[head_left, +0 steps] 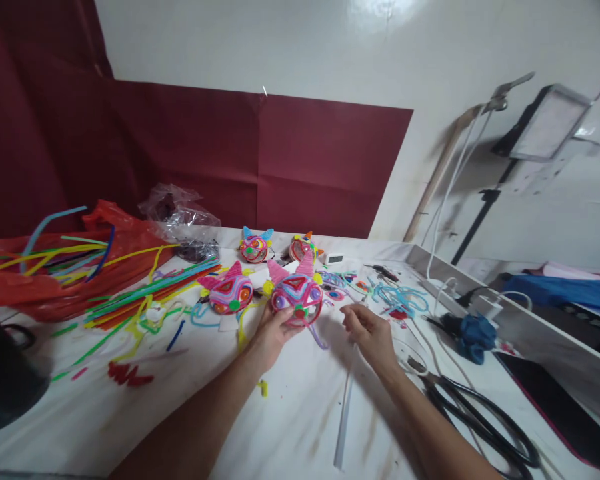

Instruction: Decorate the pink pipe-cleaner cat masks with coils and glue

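Observation:
My left hand is closed around the lower left of a pink pipe-cleaner animal head with pointed pink ears, yellow tufts and a green nose. A lilac pipe cleaner hangs at its lower right. Just right of it and apart from it, my right hand has its fingers curled together; whatever they may pinch is too small to make out. A similar pink head sits left of my left hand. Two more heads stand behind, one with blue ears, the other with orange tips.
Loose pipe cleaners and a red plastic bag cover the left side, beside a dark mug. Black-handled scissors, cables, blue pipe-cleaner coils and a dark tablet lie right. A pale strip lies in front.

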